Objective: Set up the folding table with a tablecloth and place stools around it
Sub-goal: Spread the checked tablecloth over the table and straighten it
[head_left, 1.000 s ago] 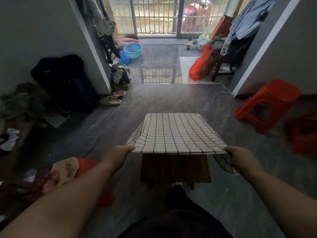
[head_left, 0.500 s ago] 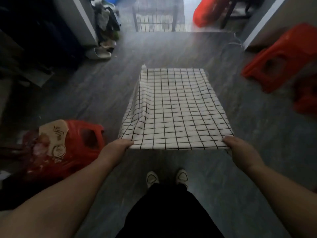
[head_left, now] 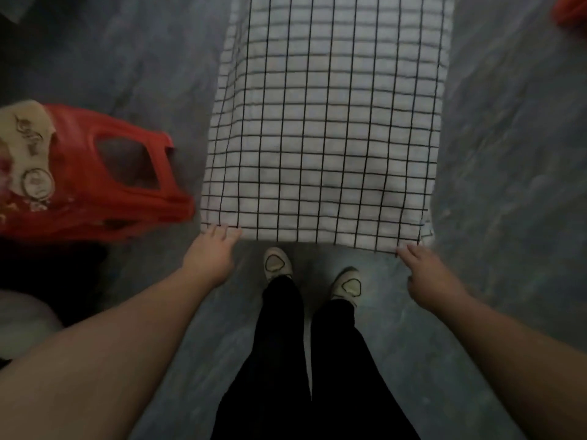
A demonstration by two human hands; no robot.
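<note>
A white tablecloth [head_left: 327, 122] with a black grid lies spread over the folding table, which it hides completely. My left hand [head_left: 211, 255] pinches the cloth's near left corner with its fingertips. My right hand [head_left: 428, 274] holds the near right corner the same way, fingers stretched out to the hem. A red plastic stool [head_left: 104, 185] stands on the floor just left of the cloth, beside my left hand. The edge of another red stool [head_left: 571, 9] shows at the top right.
A beige printed bag [head_left: 28, 147] lies on the left stool. My black trousers and pale shoes [head_left: 278, 265] are right below the cloth's near edge. Grey floor [head_left: 508, 154] runs along both sides of the table.
The view has tipped down and moved closer. The cloth's near edge has come toward my feet, with both hands still at its corners. The doorway and right-hand stools have left the view.
</note>
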